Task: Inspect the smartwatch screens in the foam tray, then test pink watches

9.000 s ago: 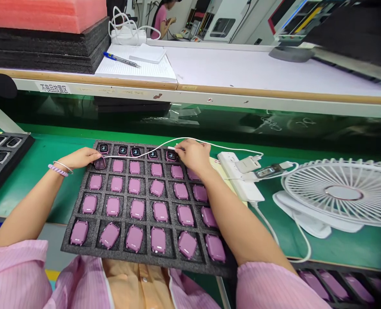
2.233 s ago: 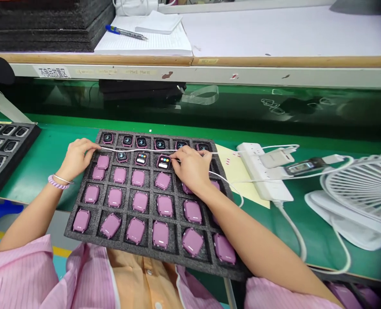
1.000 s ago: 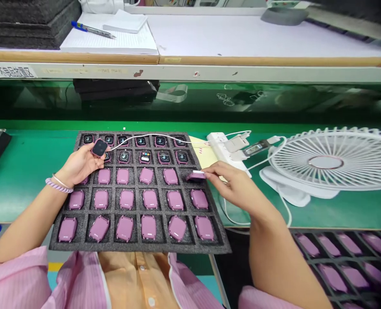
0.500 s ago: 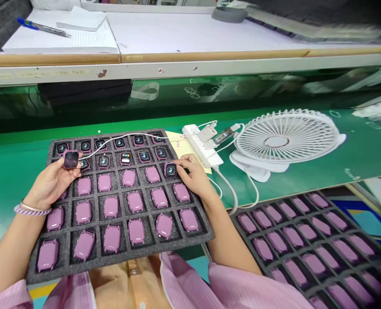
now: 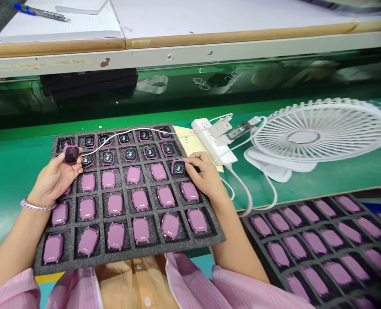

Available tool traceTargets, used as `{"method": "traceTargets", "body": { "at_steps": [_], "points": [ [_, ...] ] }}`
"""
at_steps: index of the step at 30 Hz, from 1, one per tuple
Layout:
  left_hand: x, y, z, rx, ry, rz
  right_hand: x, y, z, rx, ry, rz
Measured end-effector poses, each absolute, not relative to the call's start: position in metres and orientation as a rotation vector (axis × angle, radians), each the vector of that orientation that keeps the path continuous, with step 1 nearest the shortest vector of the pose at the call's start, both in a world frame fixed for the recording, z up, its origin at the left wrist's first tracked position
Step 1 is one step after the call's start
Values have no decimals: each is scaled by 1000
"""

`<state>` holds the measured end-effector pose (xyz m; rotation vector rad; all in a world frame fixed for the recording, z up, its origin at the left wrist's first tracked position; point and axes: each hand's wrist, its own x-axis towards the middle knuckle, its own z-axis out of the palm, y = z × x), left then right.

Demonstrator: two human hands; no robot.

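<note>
My left hand (image 5: 54, 177) pinches a purple smartwatch body (image 5: 71, 154), its dark screen facing up, above the left side of a grey foam tray (image 5: 129, 252). A white cable (image 5: 139, 129) runs across the tray to this watch; its contact point is hidden. At the tray's right side, my right hand (image 5: 207, 175) grips another smartwatch body (image 5: 178, 168) by its edge, over the third row. That one shows a lit watch face. Face-up watches with lit screens fill the two back rows. Purple watches (image 5: 140, 230) lie back-up in the rows nearer me.
A white power strip (image 5: 214, 143) with plugged-in adapters stands right of the tray, on a yellow sheet. Beyond it is a white fan (image 5: 306, 137). Lower right lies a second tray of purple watches (image 5: 315, 242). A pen (image 5: 42, 13) and paper lie on the shelf above.
The view has shifted, so the tray and fan sit further right. One back-row watch that showed coloured icons now shows a watch face. Both hands keep their watches.
</note>
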<state>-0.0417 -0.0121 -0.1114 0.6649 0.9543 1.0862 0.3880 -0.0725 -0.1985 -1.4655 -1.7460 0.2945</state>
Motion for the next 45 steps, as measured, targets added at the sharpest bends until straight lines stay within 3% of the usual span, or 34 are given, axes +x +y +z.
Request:
{"method": "traceTargets", "body": {
  "at_steps": [16, 28, 36, 45],
  "points": [
    [-36, -17, -109, 604, 986, 1096, 388, -73, -200, -1381, -1835, -39],
    [-32, -16, -104, 684, 1022, 1086, 373, -75, -178, -1705, -1811, -305],
    [-38, -15, -110, 644, 986, 1089, 352, -86, -149, -1448, -2187, 56],
    [-40, -18, -117, 609, 907, 1115, 351, -79, -139, -1336, -2244, 67]
  ]
}}
